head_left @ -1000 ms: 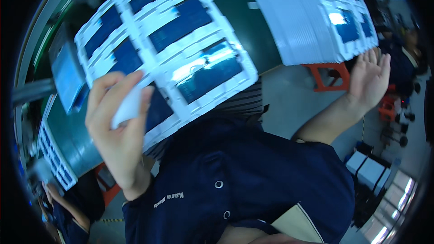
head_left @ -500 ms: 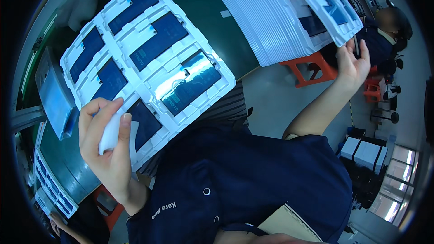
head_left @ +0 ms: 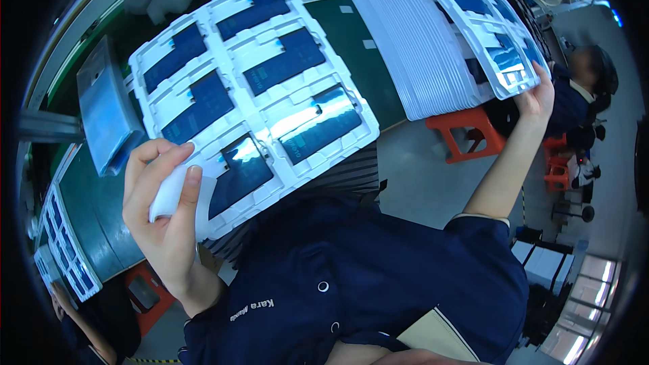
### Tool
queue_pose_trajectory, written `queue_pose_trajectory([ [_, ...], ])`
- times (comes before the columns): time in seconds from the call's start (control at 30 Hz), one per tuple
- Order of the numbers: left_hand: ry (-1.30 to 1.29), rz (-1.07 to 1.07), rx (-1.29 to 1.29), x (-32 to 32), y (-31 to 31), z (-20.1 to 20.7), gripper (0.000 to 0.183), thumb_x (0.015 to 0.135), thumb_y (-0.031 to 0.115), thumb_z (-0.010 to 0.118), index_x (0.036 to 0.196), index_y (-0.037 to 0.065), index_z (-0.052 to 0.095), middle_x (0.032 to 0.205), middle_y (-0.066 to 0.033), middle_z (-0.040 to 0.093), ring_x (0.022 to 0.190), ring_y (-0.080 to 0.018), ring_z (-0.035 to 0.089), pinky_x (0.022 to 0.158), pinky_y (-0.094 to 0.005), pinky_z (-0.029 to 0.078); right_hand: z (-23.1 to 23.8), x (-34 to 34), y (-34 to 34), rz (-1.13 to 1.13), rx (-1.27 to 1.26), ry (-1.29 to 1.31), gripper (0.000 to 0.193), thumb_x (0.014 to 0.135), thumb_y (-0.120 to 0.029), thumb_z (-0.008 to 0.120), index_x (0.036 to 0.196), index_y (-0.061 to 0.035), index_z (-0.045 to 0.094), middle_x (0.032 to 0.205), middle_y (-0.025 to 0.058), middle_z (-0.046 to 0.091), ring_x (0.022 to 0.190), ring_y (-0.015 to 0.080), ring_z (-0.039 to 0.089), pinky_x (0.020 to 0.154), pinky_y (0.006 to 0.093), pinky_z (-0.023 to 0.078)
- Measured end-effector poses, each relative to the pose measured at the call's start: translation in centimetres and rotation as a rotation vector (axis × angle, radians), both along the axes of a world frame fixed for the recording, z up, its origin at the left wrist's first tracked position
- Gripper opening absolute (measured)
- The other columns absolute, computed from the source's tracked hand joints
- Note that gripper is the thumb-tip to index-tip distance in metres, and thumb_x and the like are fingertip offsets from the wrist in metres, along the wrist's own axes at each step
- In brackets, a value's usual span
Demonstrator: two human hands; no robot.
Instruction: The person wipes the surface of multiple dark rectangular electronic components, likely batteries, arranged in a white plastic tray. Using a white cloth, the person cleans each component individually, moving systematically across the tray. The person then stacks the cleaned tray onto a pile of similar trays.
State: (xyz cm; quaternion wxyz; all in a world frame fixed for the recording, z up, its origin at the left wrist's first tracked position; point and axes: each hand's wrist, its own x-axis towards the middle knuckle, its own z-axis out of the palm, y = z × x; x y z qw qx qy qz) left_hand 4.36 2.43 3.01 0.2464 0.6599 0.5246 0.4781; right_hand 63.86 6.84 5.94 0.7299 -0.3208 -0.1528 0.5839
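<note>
left hand (head_left: 165, 220) holds white tray (head_left: 253, 98); right hand (head_left: 537, 98) touches tray stack (head_left: 433, 47).

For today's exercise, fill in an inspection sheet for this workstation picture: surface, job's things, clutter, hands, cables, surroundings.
Surface: green-topped bench.
Job's things: white moulded tray of dark blue panels; tall stack of like trays.
Clutter: blue-wrapped flat pack on the bench; more trays at the left rim.
Hands: left hand grips the tray's near corner; right hand holds the stack's edge.
Cables: nothing seen.
Surroundings: orange stool; a seated person at right.
</note>
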Motion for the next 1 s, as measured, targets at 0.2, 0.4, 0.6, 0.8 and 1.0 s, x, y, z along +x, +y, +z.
queue_pose_trajectory([
  [0.2,0.001,0.053,-0.024,-1.9,-0.4,-0.2,0.02,0.075,-0.005,0.068,0.095,-0.003,0.068,0.099,-0.0123,0.06,0.093,-0.0207,0.057,0.083,-0.028,0.043,0.1,-12.0,-3.7,0.229,0.281,0.038,0.034,0.099,-0.011,0.04,0.125,0.0099,0.046,0.127,0.0239,0.054,0.117,0.031,0.054,0.101,0.0414,0.042],
  [0.4,-0.026,0.097,-0.123,-4.0,-0.9,-0.5,0.017,0.077,-0.002,0.067,0.095,-0.003,0.068,0.105,-0.0139,0.063,0.099,-0.021,0.06,0.085,-0.0291,0.045,-4.4,-21.3,-6.6,0.255,0.333,0.117,0.043,0.098,-0.015,0.04,0.138,0.0026,0.039,0.139,0.019,0.046,0.13,0.0311,0.042,0.111,0.0501,0.026],
  [0.6,-0.12,0.119,-0.206,-5.3,-2.1,-1.3,0.03,0.084,0.005,0.065,0.114,-0.001,0.064,0.116,-0.0151,0.062,0.107,-0.0213,0.058,0.091,-0.0297,0.044,-9.3,-30.4,-6.3,0.445,0.292,0.12,0.042,0.097,-0.015,0.044,0.136,-0.0027,0.043,0.136,0.0129,0.05,0.126,0.0281,0.046,0.109,0.0477,0.03],
  [0.8,-0.047,0.076,-0.274,-5.5,-2.5,-3.4,0.044,0.087,0.009,0.063,0.128,-0.003,0.053,0.135,-0.0177,0.051,0.126,-0.0233,0.046,0.105,-0.0314,0.032,-8.9,-35.5,-6.7,0.421,0.033,0.051,0.041,0.094,-0.01,0.052,0.132,-0.002,0.044,0.131,0.0116,0.054,0.12,0.025,0.052,0.102,0.0449,0.043],
  [1.0,-0.171,0.109,-0.306,-4.4,-2.1,-4.7,0.047,0.084,0.006,0.067,0.128,-0.005,0.053,0.123,-0.016,0.059,0.108,-0.0137,0.053,0.093,-0.0269,0.042,-11.3,-34.6,-7.7,0.49,-0.079,0.096,0.043,0.093,-0.01,0.052,0.134,-0.0022,0.041,0.131,0.0129,0.052,0.121,0.0258,0.052,0.102,0.0479,0.044],
])
